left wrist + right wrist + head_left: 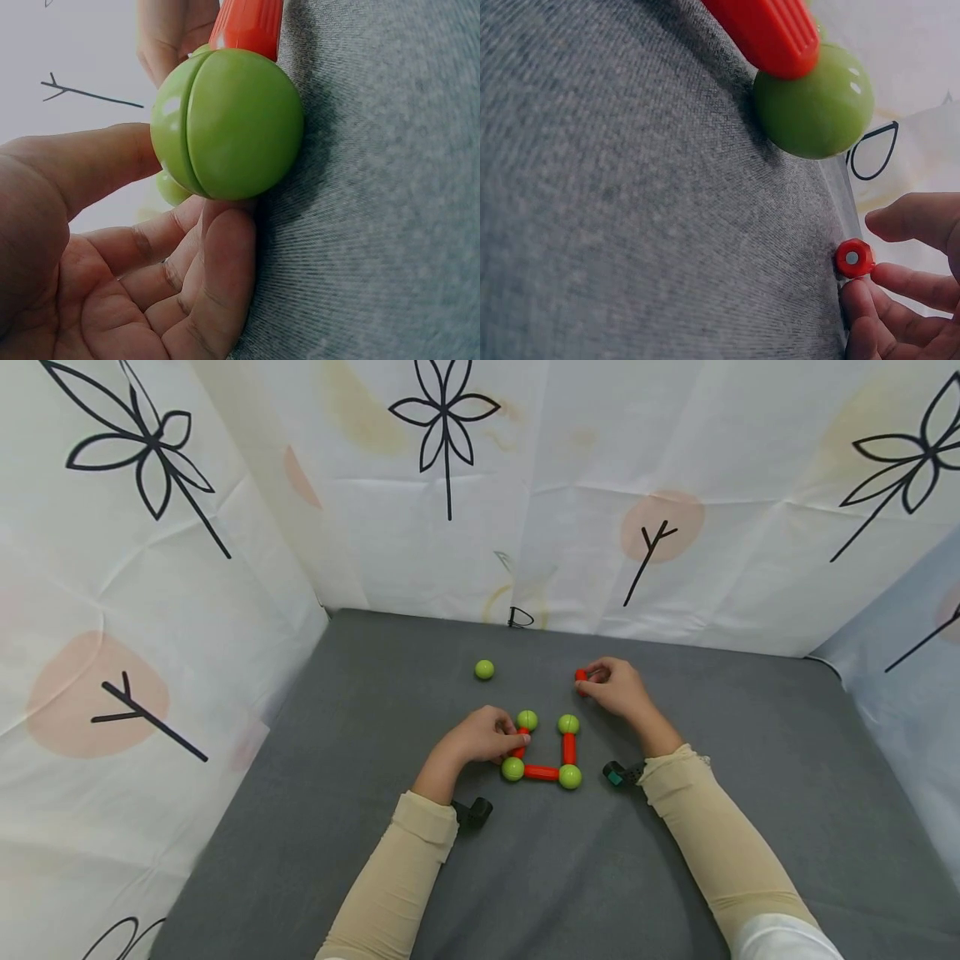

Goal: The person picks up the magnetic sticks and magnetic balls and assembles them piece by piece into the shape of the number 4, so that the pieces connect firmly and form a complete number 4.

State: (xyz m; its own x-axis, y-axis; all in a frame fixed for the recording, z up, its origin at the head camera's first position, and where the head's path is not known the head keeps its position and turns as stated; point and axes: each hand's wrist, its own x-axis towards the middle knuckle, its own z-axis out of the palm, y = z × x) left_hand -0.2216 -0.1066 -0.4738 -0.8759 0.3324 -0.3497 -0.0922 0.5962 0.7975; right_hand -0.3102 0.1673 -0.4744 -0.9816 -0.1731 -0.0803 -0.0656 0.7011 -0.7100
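Red magnetic rods and green balls form a three-sided frame on the grey surface. My left hand (482, 735) holds its left rod (521, 743), between the upper left ball (527, 720) and lower left ball (513, 769). The bottom rod (542, 772) joins the lower right ball (570, 777), and the right rod (569, 749) runs up to another ball (568, 724). Farther back, my right hand (617, 685) is around a loose red rod (853, 258) with a round metallic end. A finger touches this rod; the thumb stands apart from it in the right wrist view.
A single green ball (484, 669) lies behind the frame, toward the back edge. Printed white cloth (555, 543) hangs along the back and sides of the grey surface (360, 693). Black wrist cameras (474, 813) sit on both forearms.
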